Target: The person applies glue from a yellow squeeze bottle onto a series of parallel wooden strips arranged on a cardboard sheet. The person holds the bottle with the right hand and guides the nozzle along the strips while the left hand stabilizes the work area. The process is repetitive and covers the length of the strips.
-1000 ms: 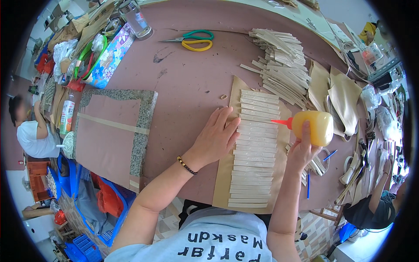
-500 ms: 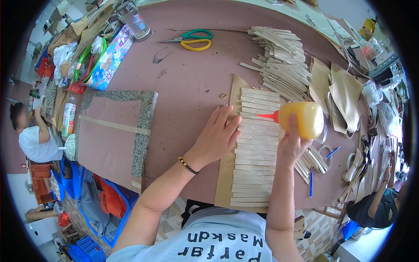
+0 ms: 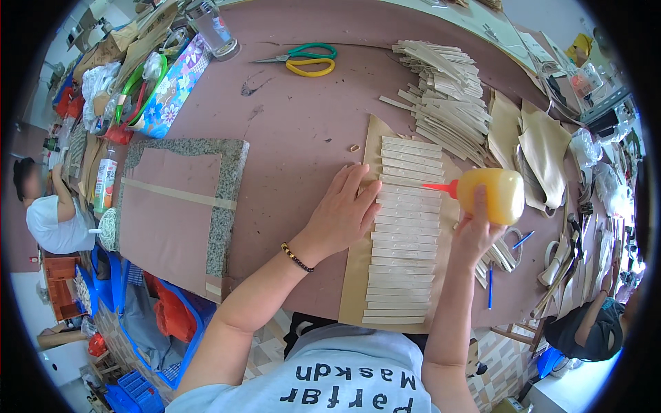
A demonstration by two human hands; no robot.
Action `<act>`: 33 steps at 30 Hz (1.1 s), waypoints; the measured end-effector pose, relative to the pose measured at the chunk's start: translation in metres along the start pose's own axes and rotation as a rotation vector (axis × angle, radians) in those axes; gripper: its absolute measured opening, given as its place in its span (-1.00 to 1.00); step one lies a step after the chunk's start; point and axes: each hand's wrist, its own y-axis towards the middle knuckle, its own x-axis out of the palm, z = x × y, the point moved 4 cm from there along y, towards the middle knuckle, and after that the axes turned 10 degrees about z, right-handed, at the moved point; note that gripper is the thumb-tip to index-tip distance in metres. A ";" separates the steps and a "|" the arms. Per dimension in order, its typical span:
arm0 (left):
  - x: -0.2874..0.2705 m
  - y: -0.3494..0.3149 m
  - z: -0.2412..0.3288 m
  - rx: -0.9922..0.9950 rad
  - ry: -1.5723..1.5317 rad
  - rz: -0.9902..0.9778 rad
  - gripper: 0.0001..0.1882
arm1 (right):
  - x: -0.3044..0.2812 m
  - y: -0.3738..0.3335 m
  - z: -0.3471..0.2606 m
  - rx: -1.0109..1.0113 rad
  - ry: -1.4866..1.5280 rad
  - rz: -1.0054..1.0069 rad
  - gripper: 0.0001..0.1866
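My right hand [image 3: 480, 230] grips a squeeze bottle [image 3: 497, 195] of yellowish liquid, tilted so its red nozzle points left. The nozzle tip is over a row of pale flat strips [image 3: 403, 251], laid side by side on a tan sheet [image 3: 356, 282]. Small glossy marks show on many strips; whether the tip touches one I cannot tell. My left hand [image 3: 344, 210] lies flat with fingers spread, its fingertips at the strips' left ends and on the tan sheet's edge.
Loose strips [image 3: 444, 96] are heaped beyond the row. Scissors [image 3: 303, 58] with green and yellow handles lie at the far side. A granite slab [image 3: 224, 206] sits at left, a floral box [image 3: 172, 93] behind it. Blue pens [image 3: 490, 289] lie at right. Two people are at the sides.
My right hand has moved the bottle to the right, drawing the nozzle along toward the strips' right ends. My left hand has stayed almost in place.
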 end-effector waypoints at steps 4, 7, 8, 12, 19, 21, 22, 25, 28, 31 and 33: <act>0.000 0.000 0.000 -0.010 0.001 -0.015 -0.60 | -0.014 0.009 -0.005 0.009 -0.017 0.048 -0.65; -0.001 0.000 0.000 -0.008 0.009 -0.013 -0.60 | -0.010 0.007 -0.003 0.010 -0.005 0.041 -0.64; 0.000 0.000 0.000 -0.004 0.008 -0.013 -0.60 | -0.006 0.003 0.000 0.016 0.002 0.028 -0.65; 0.001 0.001 0.000 0.004 0.007 -0.017 -0.60 | 0.002 -0.005 0.008 -0.044 -0.041 -0.005 -0.68; 0.000 0.001 0.000 -0.007 -0.006 -0.023 -0.60 | -0.015 0.009 -0.010 -0.070 -0.032 0.069 -0.68; -0.001 0.001 0.001 0.003 0.001 -0.017 -0.60 | -0.023 0.014 -0.015 -0.056 -0.052 0.085 -0.68; -0.001 0.001 0.001 0.008 0.005 -0.014 -0.60 | -0.024 0.015 -0.018 -0.048 -0.061 0.092 -0.68; -0.003 0.002 0.002 0.007 -0.007 -0.021 -0.59 | -0.018 0.013 -0.026 -0.068 -0.009 0.137 -0.67; -0.003 0.002 0.000 0.019 -0.008 -0.019 -0.57 | -0.015 0.009 -0.020 0.009 0.024 0.058 -0.65; -0.005 0.001 0.001 -0.005 -0.004 -0.047 -0.55 | 0.000 -0.004 -0.017 0.069 0.052 -0.016 -0.65; -0.009 -0.002 0.004 0.030 0.046 -0.026 -0.54 | 0.012 -0.015 -0.013 0.087 0.063 -0.043 -0.65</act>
